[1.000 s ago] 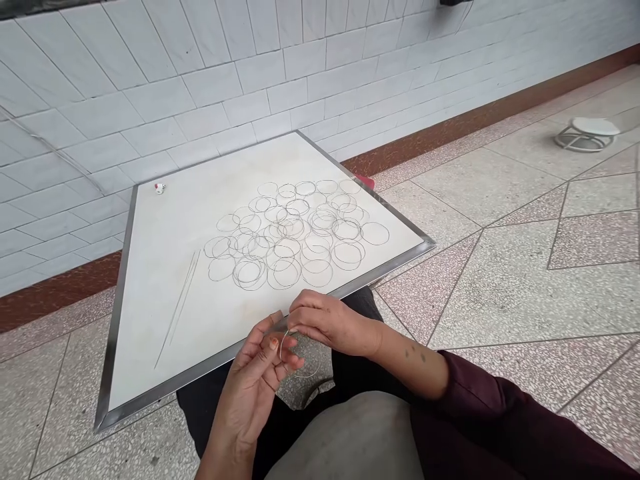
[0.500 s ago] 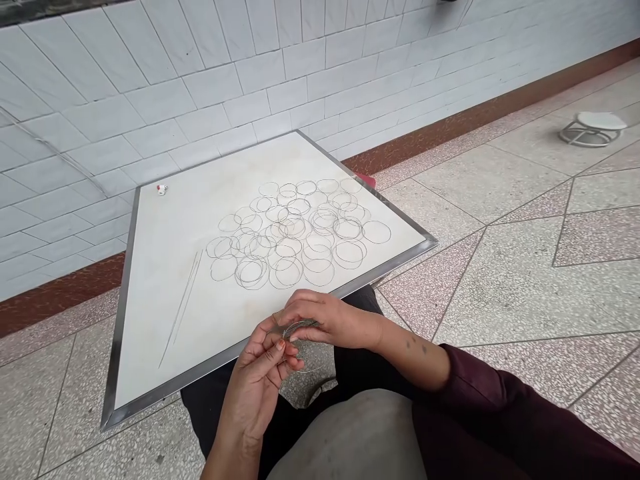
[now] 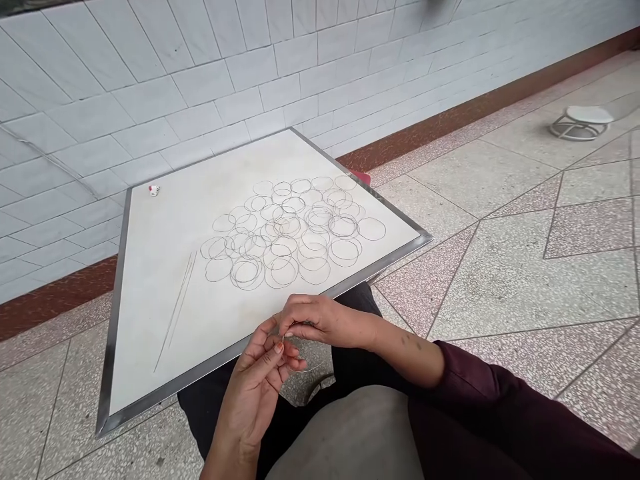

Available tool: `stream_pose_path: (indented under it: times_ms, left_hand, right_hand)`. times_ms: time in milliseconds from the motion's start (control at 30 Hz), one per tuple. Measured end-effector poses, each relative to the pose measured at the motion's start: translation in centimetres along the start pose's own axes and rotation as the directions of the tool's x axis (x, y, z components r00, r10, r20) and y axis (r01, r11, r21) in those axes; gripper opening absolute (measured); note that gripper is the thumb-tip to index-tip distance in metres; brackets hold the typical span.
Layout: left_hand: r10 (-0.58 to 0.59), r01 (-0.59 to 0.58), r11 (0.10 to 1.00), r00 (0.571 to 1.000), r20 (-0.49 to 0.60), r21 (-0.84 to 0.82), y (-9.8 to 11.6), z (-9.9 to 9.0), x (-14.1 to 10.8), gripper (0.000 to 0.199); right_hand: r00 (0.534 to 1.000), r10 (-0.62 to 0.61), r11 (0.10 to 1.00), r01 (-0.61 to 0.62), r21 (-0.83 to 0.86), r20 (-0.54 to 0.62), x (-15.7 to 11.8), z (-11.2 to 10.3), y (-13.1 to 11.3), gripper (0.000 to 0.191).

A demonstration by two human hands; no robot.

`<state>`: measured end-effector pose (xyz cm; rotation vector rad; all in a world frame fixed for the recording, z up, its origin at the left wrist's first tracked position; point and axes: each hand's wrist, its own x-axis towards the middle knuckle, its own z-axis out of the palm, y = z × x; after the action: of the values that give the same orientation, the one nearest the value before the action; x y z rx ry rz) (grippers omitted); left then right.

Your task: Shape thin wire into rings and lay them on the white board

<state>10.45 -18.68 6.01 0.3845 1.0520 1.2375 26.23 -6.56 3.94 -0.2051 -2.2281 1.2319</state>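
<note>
My left hand (image 3: 260, 377) is closed in a pinch on thin wire, just off the near edge of the white table (image 3: 165, 220). Fingertips of my right hand (image 3: 315, 320) meet it from the right and also pinch the wire. Part of a wire loop (image 3: 315, 367) curves below my fingers; the rest is hidden by them. Many thin wire rings (image 3: 315, 270) lie overlapping on the table beyond my hands. At the left of the tabletop, a few straight wires (image 3: 175, 313) lie side by side.
A small white and red object (image 3: 155, 191) sits at the table's far left corner. The table's metal edge (image 3: 210, 367) runs close to my hands. A white tiled wall (image 3: 150, 127) stands behind it. On the floor at the right is a low round stool (image 3: 583, 123).
My right fingers have closed in toward my left fingertips, and the bundle of wire that showed under them is now mostly hidden. The whole view has shifted slightly.
</note>
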Motion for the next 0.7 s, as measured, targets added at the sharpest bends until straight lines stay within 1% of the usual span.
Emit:
stream_pose_path:
  times_ms: [100, 267, 400, 533, 700]
  left_hand:
    - [-0.005, 0.005, 1.0, 1.0, -0.004, -0.017, -0.11, 0.02, 0.1, 0.029]
    - [-0.01, 0.01, 1.0, 1.0, -0.022, -0.003, -0.27, 0.08, 0.28, 0.036]
    - [-0.003, 0.003, 1.0, 1.0, -0.029, -0.007, -0.27, 0.0, 0.25, 0.04]
    - [0.006, -0.006, 1.0, 0.999, -0.052, -0.008, -0.21, -0.1, 0.19, 0.049]
    - [0.007, -0.006, 1.0, 1.0, -0.025, 0.024, -0.25, -0.34, 0.13, 0.059]
  right_hand:
    - [1.0, 0.004, 1.0, -0.004, 0.008, 0.019, -0.04, -0.07, -0.01, 0.01]
    - [1.0, 0.015, 0.999, -0.016, 0.03, 0.023, -0.14, -0.02, 0.18, 0.011]
    - [1.0, 0.017, 0.999, -0.017, 0.049, -0.002, -0.32, -0.06, 0.44, 0.017]
    - [0.999, 0.014, 1.0, -0.014, 0.002, -0.037, -0.43, -0.04, 0.59, 0.013]
    - [0.996, -0.004, 0.995, -0.006, -0.104, -0.09, -0.52, 0.52, 0.64, 0.013]
